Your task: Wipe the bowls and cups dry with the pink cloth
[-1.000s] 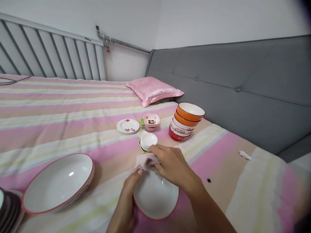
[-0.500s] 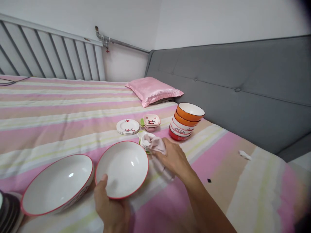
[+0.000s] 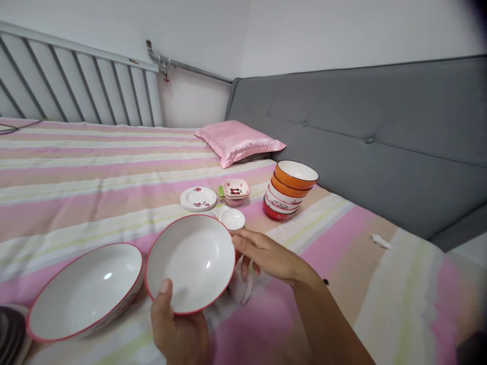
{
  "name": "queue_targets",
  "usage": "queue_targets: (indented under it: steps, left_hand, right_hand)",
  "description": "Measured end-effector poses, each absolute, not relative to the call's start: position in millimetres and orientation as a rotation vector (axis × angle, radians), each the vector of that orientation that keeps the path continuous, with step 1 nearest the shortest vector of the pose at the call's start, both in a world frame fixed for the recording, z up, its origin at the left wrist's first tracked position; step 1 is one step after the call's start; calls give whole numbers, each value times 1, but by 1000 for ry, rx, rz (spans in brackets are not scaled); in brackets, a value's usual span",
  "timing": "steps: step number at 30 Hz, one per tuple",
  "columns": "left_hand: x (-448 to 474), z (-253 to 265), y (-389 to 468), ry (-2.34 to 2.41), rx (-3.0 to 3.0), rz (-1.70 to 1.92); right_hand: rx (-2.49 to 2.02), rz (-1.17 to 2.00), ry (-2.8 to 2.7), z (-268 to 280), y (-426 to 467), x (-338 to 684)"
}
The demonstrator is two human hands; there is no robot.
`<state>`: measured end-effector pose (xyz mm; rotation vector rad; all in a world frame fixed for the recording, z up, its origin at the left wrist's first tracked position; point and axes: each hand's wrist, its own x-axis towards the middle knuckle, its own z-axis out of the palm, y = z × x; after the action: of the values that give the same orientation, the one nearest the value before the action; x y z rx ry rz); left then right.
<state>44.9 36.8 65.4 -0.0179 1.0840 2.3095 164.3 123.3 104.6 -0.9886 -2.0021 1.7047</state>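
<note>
My left hand (image 3: 177, 324) grips a white bowl (image 3: 190, 263) with a red rim, thumb inside and fingers underneath. The bowl is tilted, its inside facing me. At its right edge, my right hand (image 3: 264, 253) is closed on a pale pink cloth (image 3: 242, 288), which hangs below the fingers against the bowl's outside. The bowl hides part of the cloth and some fingertips. Left of the held bowl, another large white bowl (image 3: 87, 291) with a red rim rests tilted on the bed. Just beyond my right hand are small white dishes (image 3: 233, 218).
Flowered white plates (image 3: 198, 197), pink small dishes (image 3: 236, 188) and a leaning stack of orange, white and red bowls (image 3: 291, 190) stand farther back. Dark stacked dishes (image 3: 11, 332) sit at lower left. A pink pillow (image 3: 241, 142) lies by the grey headboard (image 3: 361, 111).
My right hand, with the cloth, has moved from above the small white dishes down to the right side of the held bowl. The bowl has risen slightly.
</note>
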Motion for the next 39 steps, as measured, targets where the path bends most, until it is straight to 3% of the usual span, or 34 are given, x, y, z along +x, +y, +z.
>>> queue_targets:
  steps: [9,24,35,39]
  left_hand:
    - [47,63,31,1071,123,2141]
    - [48,61,27,954,341,2080]
    - [33,29,45,1188,543,1511]
    - [44,36,40,1328,650,1586]
  right_hand:
    - [-897,1939,-1956,93,126,158]
    - [-967,2042,-1553,101,128,159]
    - [-951,1598,-1186,123,126,176]
    - [-915,1442,-962,130,125,178]
